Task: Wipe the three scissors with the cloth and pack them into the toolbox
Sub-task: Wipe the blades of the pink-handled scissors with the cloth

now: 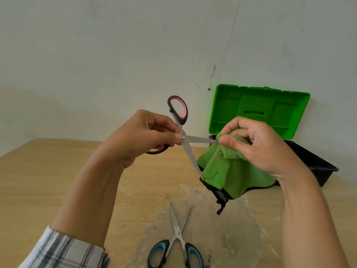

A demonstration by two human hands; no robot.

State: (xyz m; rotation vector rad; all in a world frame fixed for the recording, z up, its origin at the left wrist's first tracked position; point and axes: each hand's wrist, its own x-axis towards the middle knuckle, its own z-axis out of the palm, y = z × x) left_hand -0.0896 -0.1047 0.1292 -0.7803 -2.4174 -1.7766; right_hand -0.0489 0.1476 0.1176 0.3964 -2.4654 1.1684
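Wood table (58, 171), pale scuffed patch (222, 238) near centre. Blue scissors (177, 233) lie flat on the patch at the near edge, blades open, tips pointing far. Toolbox (316, 167) sits far right, black base, green lid (258, 111) standing open.

Soft, flat light fills the scene. A faint shadow dims the pale plaster wall (58, 105) at left. The open bright-green plastic toolbox lid (258, 111) is oversaturated — a green fringe bleeds onto the wall — and the fluffy green cloth (228, 171) glows vividly. Steel blades of the pink-and-black scissors (188, 151) show a dull sheen. Wide-angle distortion tilts the light wooden table (48, 171); the plaid sleeve (63, 252) looks smeared.
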